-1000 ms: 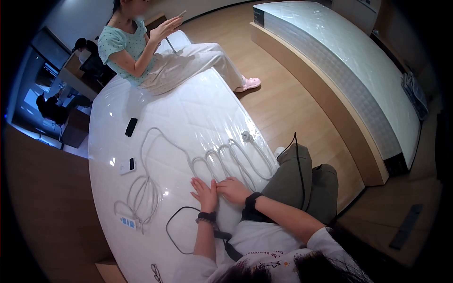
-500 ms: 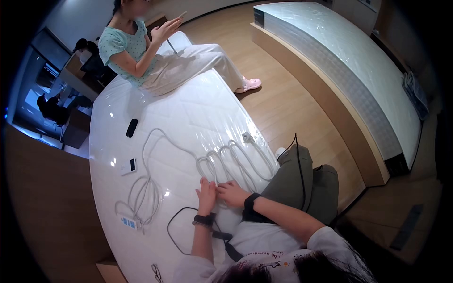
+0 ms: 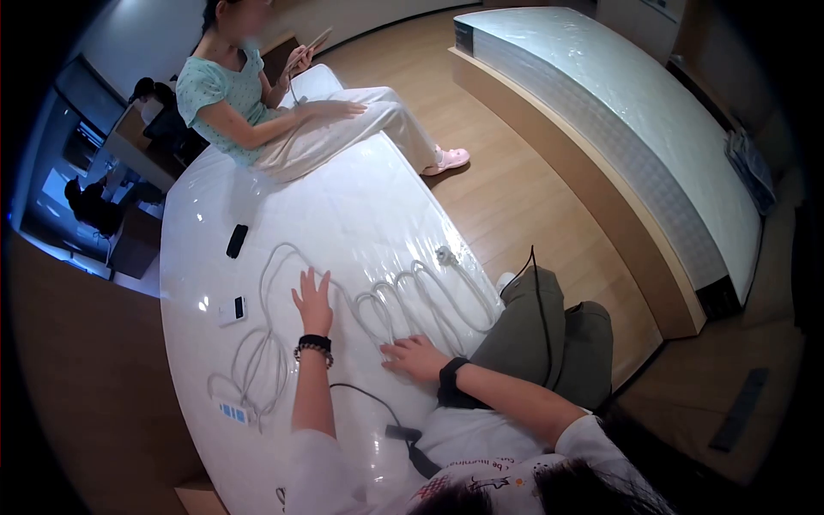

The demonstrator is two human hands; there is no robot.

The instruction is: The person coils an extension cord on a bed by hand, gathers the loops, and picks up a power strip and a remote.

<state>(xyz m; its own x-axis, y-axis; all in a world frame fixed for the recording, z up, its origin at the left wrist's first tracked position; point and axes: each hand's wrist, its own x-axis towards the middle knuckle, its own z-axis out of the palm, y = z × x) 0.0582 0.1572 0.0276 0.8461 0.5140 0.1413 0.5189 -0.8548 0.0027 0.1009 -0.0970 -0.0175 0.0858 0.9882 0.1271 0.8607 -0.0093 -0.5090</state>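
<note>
- The left hand [image 3: 314, 307] and right hand [image 3: 417, 356] are apart; the left has its fingers spread, beside the long bend of a cord [image 3: 388, 283], contact unclear.
- The right hand's fingers are bent at the near end of the cord's loops; whether they pinch it I cannot tell.
- Handling the cord looks best done with light fingers: steady the loops with the right hand, guide the slack with the left, and avoid dragging neighbouring loops across each other.
- The cord is pale, smooth and round, in rounded bends; its plug [image 3: 445, 256] lies beyond the right hand.
- The power strip [image 3: 233, 413], a white block with blue patches, lies left of the left forearm, beside loose coils.
- Underneath, glossy, wrinkled plastic covers the white mattress [image 3: 360, 197]; the cord could slide easily there.
</note>
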